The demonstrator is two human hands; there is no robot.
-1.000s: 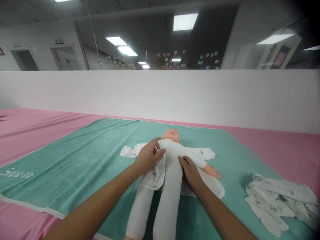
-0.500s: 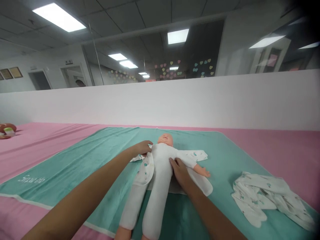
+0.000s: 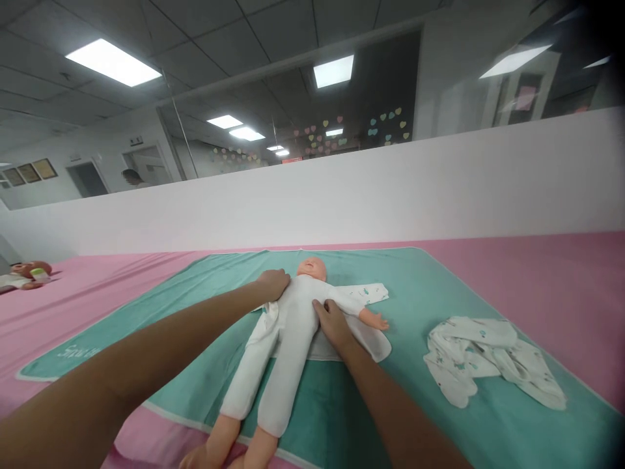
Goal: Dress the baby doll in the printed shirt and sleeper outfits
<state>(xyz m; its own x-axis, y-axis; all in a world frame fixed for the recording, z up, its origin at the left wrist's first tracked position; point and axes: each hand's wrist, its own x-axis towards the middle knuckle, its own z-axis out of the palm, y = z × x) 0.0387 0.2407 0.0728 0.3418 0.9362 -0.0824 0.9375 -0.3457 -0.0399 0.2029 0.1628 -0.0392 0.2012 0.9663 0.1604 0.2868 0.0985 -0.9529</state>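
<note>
Nearest the viewer: two bare forearms (image 3: 122, 371), angled inward from the lower corners. Between them, the legs of a doll (image 3: 297, 312) in a white suit, flat on its back on a green blanket (image 3: 415, 280), bare feet out over the near hem. Long axis from feet at near left to head at far right, away from the viewer; trunk directly between the hands. Right hand (image 3: 334, 322): slightly the closer of the two to the viewer, against the right-hand side of the trunk, fingers bent; presence of cloth in the grip not possible to tell. Just beyond and to its right, a loose printed sleeve (image 3: 374, 293), stretched outward above the doll's bare hand; right hand clearly the nearer to this sleeve. Below the doll's arm, a pale flap of cloth (image 3: 374, 340), spread flat, apparently part of the same garment. Left hand (image 3: 274, 284): farther up, at the left-hand shoulder near the head, back of hand uppermost; fingertips hidden, grip not possible to tell. Well apart to the right, a crumpled heap of printed clothes (image 3: 488, 358) on the blanket. Farther out, a pink mat (image 3: 537, 280), with a second doll (image 3: 39, 267) at far left. Behind, a low white wall (image 3: 342, 202), then ceiling lights (image 3: 113, 62).
</note>
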